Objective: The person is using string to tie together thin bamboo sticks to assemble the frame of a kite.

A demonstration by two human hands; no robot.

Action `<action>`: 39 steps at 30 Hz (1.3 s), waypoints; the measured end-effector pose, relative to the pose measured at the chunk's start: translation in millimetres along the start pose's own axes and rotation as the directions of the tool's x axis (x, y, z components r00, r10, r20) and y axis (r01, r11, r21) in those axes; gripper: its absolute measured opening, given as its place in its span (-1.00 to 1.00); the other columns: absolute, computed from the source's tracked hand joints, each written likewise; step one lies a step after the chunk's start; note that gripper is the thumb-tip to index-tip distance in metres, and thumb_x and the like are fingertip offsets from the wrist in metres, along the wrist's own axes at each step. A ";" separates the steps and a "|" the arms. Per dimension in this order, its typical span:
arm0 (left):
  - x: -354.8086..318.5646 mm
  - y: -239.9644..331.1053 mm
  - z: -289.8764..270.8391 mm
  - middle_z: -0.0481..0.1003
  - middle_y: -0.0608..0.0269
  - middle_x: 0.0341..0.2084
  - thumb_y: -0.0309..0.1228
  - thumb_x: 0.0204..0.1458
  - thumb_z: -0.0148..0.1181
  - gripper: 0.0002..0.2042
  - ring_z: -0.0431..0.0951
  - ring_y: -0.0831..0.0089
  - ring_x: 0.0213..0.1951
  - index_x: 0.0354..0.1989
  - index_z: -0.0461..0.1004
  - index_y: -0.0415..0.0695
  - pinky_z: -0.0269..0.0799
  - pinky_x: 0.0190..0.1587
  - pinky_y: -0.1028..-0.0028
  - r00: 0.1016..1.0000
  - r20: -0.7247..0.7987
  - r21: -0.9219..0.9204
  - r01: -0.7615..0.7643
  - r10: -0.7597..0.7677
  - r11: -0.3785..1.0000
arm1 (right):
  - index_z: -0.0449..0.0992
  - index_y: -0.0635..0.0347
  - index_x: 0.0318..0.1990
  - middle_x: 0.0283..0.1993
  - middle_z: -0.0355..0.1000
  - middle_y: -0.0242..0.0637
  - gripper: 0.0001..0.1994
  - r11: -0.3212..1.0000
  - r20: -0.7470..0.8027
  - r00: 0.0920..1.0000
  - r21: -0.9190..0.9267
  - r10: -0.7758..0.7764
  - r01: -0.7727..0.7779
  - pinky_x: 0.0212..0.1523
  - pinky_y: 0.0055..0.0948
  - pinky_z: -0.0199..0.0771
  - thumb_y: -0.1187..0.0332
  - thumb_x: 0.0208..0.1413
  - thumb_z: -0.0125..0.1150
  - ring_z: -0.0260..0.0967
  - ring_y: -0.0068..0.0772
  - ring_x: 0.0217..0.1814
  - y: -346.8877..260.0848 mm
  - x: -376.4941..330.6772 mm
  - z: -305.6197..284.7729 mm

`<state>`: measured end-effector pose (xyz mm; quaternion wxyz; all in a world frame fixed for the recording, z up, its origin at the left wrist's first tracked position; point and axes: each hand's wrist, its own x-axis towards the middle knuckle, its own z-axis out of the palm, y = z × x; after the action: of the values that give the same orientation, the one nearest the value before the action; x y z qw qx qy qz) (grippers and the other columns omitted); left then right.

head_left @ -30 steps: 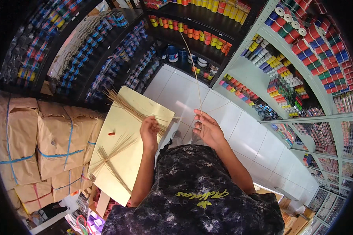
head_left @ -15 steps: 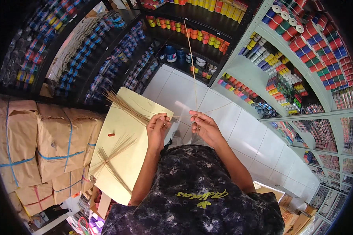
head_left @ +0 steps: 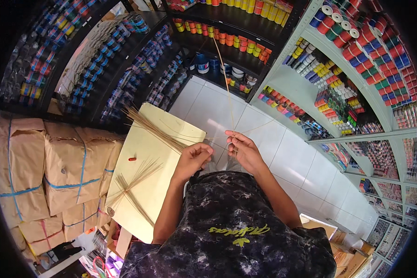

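Observation:
My right hand (head_left: 244, 150) pinches several thin tan strips, like split cane, where they cross. One long strip (head_left: 227, 83) rises from its fingertips toward the far shelves, others stick out left and right. My left hand (head_left: 193, 162) is closed a little lower and to the left, thumb against curled fingers; whatever it may hold is hidden. Beside it, a loose bundle of strips (head_left: 150, 127) lies along the far part of a pale yellow board (head_left: 160, 171). A crossed, star-like group of strips (head_left: 125, 190) rests on the near left part, close to a small red-brown piece (head_left: 132, 159).
Brown paper parcels (head_left: 62, 162) tied with blue cord are stacked at the left. Black shelves (head_left: 208, 44) with colourful spools stand ahead, grey-green shelves (head_left: 310, 69) with more spools at the right. White floor tiles (head_left: 257, 125) lie beyond my hands. Cardboard boxes (head_left: 350, 259) sit behind at the lower right.
My left hand has come away from the crossing strips, moving down toward me with its fingers curled. My right hand keeps its pinch, and the long strip's far tip has swung slightly left and nearer.

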<state>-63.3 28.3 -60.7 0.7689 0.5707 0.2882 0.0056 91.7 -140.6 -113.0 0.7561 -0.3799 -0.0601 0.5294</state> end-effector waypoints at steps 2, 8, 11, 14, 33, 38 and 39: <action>0.3 8.8 5.6 0.50 0.44 -0.51 -0.42 0.22 0.19 -0.89 0.38 0.74 -0.52 -0.23 0.56 -0.20 0.26 -0.48 0.63 0.997 -0.023 0.035 -0.071 0.072 0.997 | 0.38 0.30 0.26 -0.09 0.42 -0.41 -0.64 1.000 0.003 1.000 -0.009 0.000 0.000 -0.15 -0.46 0.40 0.41 0.37 0.04 0.37 -0.56 -0.20 0.8 -0.2 0.7; 6.4 16.5 2.6 0.48 0.45 -0.54 -0.34 0.26 0.20 -0.83 0.38 0.71 -0.52 -0.19 0.57 -0.21 0.28 -0.47 0.62 0.989 0.094 0.177 -0.128 0.112 0.976 | 0.40 0.24 0.26 -0.07 0.45 -0.45 -0.65 1.000 -0.010 1.000 0.024 0.003 -0.003 -0.17 -0.55 0.36 0.41 0.38 0.04 0.35 -0.63 -0.21 2.1 -0.5 0.0; 9.8 6.3 1.0 0.51 0.43 -0.50 -0.33 0.27 0.18 -0.81 0.44 0.69 -0.49 -0.14 0.58 -0.19 0.34 -0.42 0.62 0.982 0.189 0.249 -0.066 0.018 0.966 | 0.39 0.26 0.25 -0.10 0.43 -0.42 -0.66 0.996 -0.021 0.999 0.089 -0.027 0.029 -0.11 -0.42 0.39 0.40 0.38 0.03 0.37 -0.55 -0.19 4.0 0.3 -2.7; 13.0 -8.8 3.0 0.56 0.34 -0.37 -0.37 0.24 0.19 -0.79 0.50 0.62 -0.36 -0.04 0.55 -0.20 0.43 -0.28 0.57 0.990 0.136 0.149 0.021 -0.041 0.989 | 0.40 0.23 0.24 -0.10 0.43 -0.42 -0.67 0.984 0.010 0.998 0.169 -0.062 0.059 -0.07 -0.38 0.38 0.39 0.38 0.03 0.37 -0.54 -0.18 2.0 0.9 0.7; 41.8 -19.3 33.2 0.59 0.16 -0.01 -0.40 0.25 0.20 -0.67 0.58 0.51 -0.07 0.16 0.50 -0.19 0.50 -0.15 0.53 0.985 0.091 -0.398 -0.100 0.148 0.912 | 0.49 0.32 0.08 -0.10 0.47 -0.37 -0.75 0.999 0.132 0.991 0.040 -0.011 0.006 -0.09 -0.47 0.41 0.38 0.40 0.03 0.39 -0.53 -0.15 20.9 -3.1 13.8; 48.5 -30.9 35.0 0.61 0.05 -0.10 -0.49 0.21 0.22 -0.75 0.61 0.46 -0.14 0.04 0.55 -0.28 0.54 -0.17 0.51 0.989 -0.068 -0.322 -0.145 0.130 0.935 | 0.53 0.36 0.03 -0.08 0.53 -0.33 -0.71 0.910 0.032 0.998 -0.413 0.046 -0.029 0.01 -0.51 0.43 0.28 0.39 0.07 0.45 -0.53 -0.07 16.8 -7.3 16.8; 49.5 -32.1 33.7 0.61 0.05 -0.10 -0.49 0.21 0.22 -0.75 0.61 0.46 -0.14 0.04 0.55 -0.28 0.54 -0.17 0.51 0.989 -0.065 -0.320 -0.144 0.130 0.936 | 0.52 0.37 0.05 -0.06 0.55 -0.31 -0.69 0.835 0.046 0.999 -0.550 0.015 0.013 0.03 -0.52 0.43 0.27 0.39 0.09 0.47 -0.51 -0.02 14.1 -8.5 18.8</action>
<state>-17.2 4.4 -104.4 0.8437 0.4550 0.2591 0.1187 68.1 -136.1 -106.2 0.6132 -0.5680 -0.2278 0.4995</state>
